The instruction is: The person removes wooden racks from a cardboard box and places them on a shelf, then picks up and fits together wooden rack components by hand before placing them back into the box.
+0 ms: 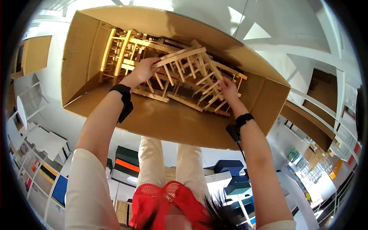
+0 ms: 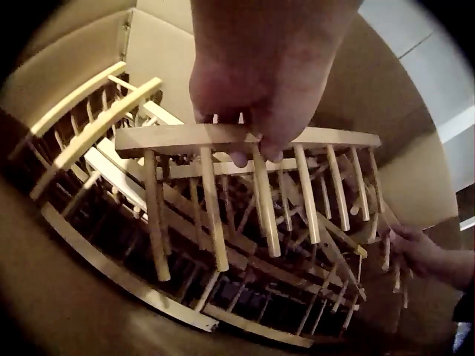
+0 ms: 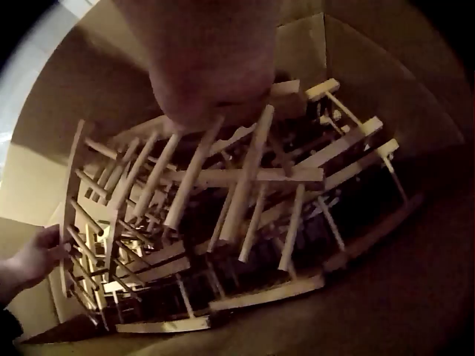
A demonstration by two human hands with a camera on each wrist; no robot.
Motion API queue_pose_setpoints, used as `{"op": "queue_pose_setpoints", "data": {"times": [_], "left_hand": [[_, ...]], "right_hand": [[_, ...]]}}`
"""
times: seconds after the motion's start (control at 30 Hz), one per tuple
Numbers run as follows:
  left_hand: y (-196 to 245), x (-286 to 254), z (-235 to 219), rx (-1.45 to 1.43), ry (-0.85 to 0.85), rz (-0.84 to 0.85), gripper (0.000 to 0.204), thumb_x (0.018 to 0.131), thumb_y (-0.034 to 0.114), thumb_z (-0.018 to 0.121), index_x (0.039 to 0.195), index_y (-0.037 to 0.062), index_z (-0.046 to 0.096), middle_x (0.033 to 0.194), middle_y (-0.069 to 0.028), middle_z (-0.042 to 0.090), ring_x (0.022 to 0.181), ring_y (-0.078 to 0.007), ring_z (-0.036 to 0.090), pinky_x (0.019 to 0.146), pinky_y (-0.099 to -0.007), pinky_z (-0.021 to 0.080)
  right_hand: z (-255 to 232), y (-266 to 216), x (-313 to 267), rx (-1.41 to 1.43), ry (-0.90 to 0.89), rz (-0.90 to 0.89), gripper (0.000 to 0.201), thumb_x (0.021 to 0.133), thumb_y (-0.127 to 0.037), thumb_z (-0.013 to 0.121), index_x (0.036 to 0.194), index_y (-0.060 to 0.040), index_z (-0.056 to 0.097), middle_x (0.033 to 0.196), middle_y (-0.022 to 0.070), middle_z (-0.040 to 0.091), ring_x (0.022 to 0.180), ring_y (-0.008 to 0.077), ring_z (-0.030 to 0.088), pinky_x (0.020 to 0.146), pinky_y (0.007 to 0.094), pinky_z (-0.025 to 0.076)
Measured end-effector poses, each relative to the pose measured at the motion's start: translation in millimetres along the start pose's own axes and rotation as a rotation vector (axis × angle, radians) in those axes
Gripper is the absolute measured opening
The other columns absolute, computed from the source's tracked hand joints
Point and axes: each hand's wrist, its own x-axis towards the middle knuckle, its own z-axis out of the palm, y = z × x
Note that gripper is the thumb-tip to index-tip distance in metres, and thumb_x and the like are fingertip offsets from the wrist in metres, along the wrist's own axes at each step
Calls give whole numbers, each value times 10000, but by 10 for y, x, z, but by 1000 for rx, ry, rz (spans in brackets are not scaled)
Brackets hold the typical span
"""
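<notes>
Wooden racks, bars set with rows of round pegs, lie piled in a large cardboard box. My left hand (image 1: pixel 143 71) grips the end of one pegged bar (image 1: pixel 180 56) above the pile. From the left wrist view, the fingers of my left hand (image 2: pixel 256 111) pinch that bar (image 2: pixel 334 136), its pegs pointing down. On the right, my right hand (image 1: pixel 229 90) holds another bar (image 1: pixel 215 70) that slants away. Whether the two bars belong to one rack, I cannot tell. The fingertips of my right hand (image 3: pixel 211 74) are hidden in the right wrist view.
The cardboard box (image 1: pixel 161 119) has tall walls around the pile. More racks (image 1: pixel 122 55) stand at its left end. Beyond it are white shelving, a white chair (image 1: pixel 23 111) and another brown box (image 1: pixel 320 90). Dark blue boxes (image 1: pixel 229 167) lie below it, right of my legs.
</notes>
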Motion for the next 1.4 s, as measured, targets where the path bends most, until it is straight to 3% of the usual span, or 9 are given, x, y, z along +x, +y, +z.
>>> {"op": "queue_pose_setpoints", "data": {"times": [0.27, 0.57, 0.7, 0.8, 0.87, 1.07, 1.13, 1.33, 1.4], "left_hand": [[17, 179, 795, 119, 29, -12, 226, 832, 80, 547, 1042, -1, 523, 763, -154, 595, 728, -329, 588, 642, -433, 446], [-219, 196, 910, 285, 96, -7, 229, 846, 134, 559, 1038, 37, 482, 764, -179, 585, 729, -358, 572, 636, -440, 446], [-36, 210, 840, 313, -4, -78, 464, 860, 144, 538, 1288, 15, 414, 880, -225, 608, 732, -331, 596, 656, -407, 463], [128, 138, 832, 302, 48, -142, 435, 806, 272, 611, 1173, 62, 508, 851, -175, 634, 783, -342, 607, 682, -403, 475], [251, -9, 677, 95, -1, -141, 531, 836, 228, 589, 1291, 9, 426, 858, -147, 639, 704, -201, 611, 647, -342, 483], [330, -399, 435, 182, -73, -77, 273, 869, 164, 549, 1064, -26, 563, 678, -119, 604, 578, -180, 588, 556, -318, 467], [340, -518, 394, 137, -23, 19, 272, 826, 191, 575, 993, -24, 582, 713, -214, 606, 649, -360, 600, 593, -392, 471], [495, -664, 373, 101, 83, 47, 213, 826, 162, 567, 892, -41, 560, 725, -241, 591, 692, -381, 592, 614, -408, 469], [520, -719, 333, 113, 110, 73, 196, 831, 156, 565, 885, -32, 545, 719, -245, 583, 703, -388, 588, 613, -420, 463]], "right_hand": [[-332, 547, 150, -315, -85, 28, 475, 937, -337, 458, 1323, -63, 410, 1215, 194, 533, 1059, 370, 532, 867, 431, 448], [-55, 468, -13, -547, -145, 95, 379, 906, -83, 408, 1262, 27, 345, 956, 235, 572, 878, 359, 580, 694, 451, 494], [-61, 386, 9, -546, -156, 193, 466, 884, -137, 474, 1304, 30, 359, 942, 228, 616, 806, 332, 618, 680, 434, 508], [-152, 503, 24, -447, -272, -92, 414, 867, -218, 536, 1188, 37, 484, 899, 207, 629, 760, 324, 623, 648, 417, 508], [-300, 147, -246, -358, -268, -18, 360, 848, -273, 581, 1015, 46, 566, 829, 193, 627, 720, 312, 614, 649, 391, 497], [-558, -127, -845, -132, -316, 39, 303, 847, -250, 595, 916, 44, 583, 713, 182, 593, 638, 248, 570, 624, 371, 462], [-581, -154, -916, -272, -248, -9, 264, 849, -232, 590, 897, 27, 568, 728, 213, 603, 657, 312, 601, 615, 407, 475], [-681, -494, -1043, -516, -4, -218, 256, 839, -214, 590, 903, 32, 555, 741, 238, 607, 687, 377, 610, 606, 448, 486], [-809, -565, -985, -286, -221, -68, 258, 830, -215, 601, 898, 29, 552, 740, 241, 604, 692, 383, 607, 612, 453, 488]]}}
